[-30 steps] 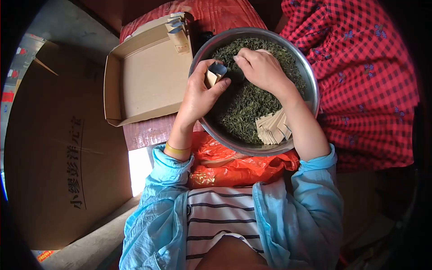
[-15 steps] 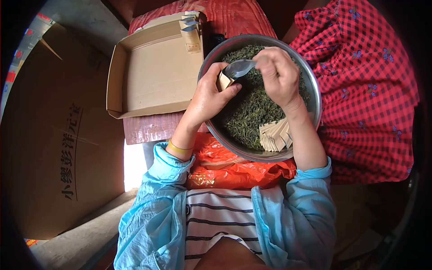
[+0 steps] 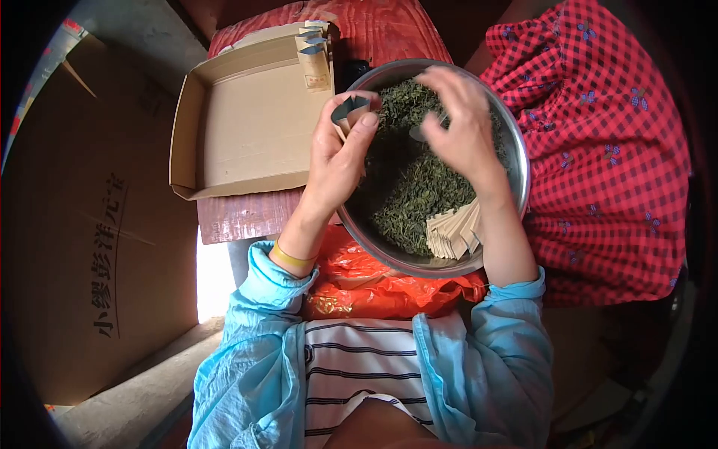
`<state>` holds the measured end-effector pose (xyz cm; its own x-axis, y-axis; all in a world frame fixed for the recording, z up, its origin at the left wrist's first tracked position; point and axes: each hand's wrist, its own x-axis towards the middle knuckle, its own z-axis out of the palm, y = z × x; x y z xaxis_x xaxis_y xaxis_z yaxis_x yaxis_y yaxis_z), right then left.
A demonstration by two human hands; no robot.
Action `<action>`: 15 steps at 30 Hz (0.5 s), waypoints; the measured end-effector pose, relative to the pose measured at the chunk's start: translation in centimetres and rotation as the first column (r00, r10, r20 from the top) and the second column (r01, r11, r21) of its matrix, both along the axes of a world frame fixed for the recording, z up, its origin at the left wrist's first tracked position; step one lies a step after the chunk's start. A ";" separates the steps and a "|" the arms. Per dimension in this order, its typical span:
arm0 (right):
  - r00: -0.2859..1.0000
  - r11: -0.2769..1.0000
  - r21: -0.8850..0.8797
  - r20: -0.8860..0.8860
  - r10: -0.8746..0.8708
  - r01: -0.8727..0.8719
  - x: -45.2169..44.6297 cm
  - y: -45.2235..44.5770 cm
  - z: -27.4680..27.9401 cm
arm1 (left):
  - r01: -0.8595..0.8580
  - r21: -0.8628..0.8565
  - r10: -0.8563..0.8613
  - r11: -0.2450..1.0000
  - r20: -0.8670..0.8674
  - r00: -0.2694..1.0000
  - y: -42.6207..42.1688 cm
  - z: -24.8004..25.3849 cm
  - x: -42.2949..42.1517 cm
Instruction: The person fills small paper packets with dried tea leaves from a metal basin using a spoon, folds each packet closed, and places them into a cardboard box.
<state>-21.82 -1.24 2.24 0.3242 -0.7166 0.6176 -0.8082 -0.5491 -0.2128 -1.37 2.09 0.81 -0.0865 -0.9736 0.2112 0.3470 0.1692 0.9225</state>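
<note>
While the left hand (image 3: 336, 153) clamps thumb and fingers round a foil-lined kraft-paper pouch (image 3: 351, 110), its mouth gaping above the left side of a metal basin (image 3: 523, 165), the right hand (image 3: 464, 123) hangs blurred over dark green leaves (image 3: 415, 198), fingers spread, with nothing visible in its grip. The pouch looks light and thin-walled, likely to crease under a hard squeeze; its sides, below the mouth, seem the best hold. A grey rounded object (image 3: 416, 133), perhaps a spoon, shows near the right thumb. Flat pouches (image 3: 451, 233) fan out inside the basin beside the right forearm, crowding that side. Left of the basin, more pouches (image 3: 314, 67) line one corner of a shallow cardboard tray (image 3: 247, 127) on a red table (image 3: 381, 30).
</note>
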 end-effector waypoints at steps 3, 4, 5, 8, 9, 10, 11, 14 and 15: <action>0.819 0.754 0.394 0.473 0.325 -0.526 3.4 1.6 -0.8 | -0.062 -0.182 0.090 0.981 0.152 0.984 -0.6 -0.2 -0.7; 0.837 0.721 0.475 0.474 0.273 -0.504 4.3 2.1 0.1 | -0.063 -0.364 0.177 0.929 0.290 0.941 -1.2 -0.4 -0.7; 0.856 0.686 0.551 0.468 0.218 -0.476 4.8 2.4 1.1 | 0.007 -0.287 0.120 0.958 0.423 0.898 -1.1 -0.5 -0.5; 0.872 0.767 0.479 0.443 0.208 -0.426 4.3 1.1 -1.0 | 0.036 -0.380 0.186 0.924 0.530 0.827 -1.4 -1.4 -0.3; 0.860 0.792 0.438 0.468 0.202 -0.424 4.0 0.8 -1.3 | 0.079 -0.431 0.178 0.899 0.524 0.833 -1.7 -1.8 -0.1; 0.811 0.788 0.394 0.543 0.217 -0.474 3.5 0.7 -1.4 | 0.074 -0.432 0.181 0.899 0.520 0.835 -1.7 -2.3 -0.1; 0.795 0.740 0.469 0.588 0.146 -0.482 2.9 0.5 -1.3 | 0.140 -0.284 -0.004 0.949 0.431 0.902 -1.7 -2.8 -0.1; 0.789 0.669 0.547 0.606 0.099 -0.504 1.6 -0.1 -1.5 | 0.238 -0.058 -0.223 0.970 0.193 0.956 -1.8 -3.1 -0.1; 0.803 0.579 0.623 0.588 0.095 -0.525 1.4 -0.1 -1.2 | 0.247 0.012 -0.248 0.969 0.081 0.965 -2.0 -3.1 -0.1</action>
<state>-20.47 -1.39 1.00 0.4629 -0.8843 0.0621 -0.3009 -0.2227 -0.9273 -1.52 0.05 -2.26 -0.3415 -0.9201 0.1916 0.3017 0.0857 0.9495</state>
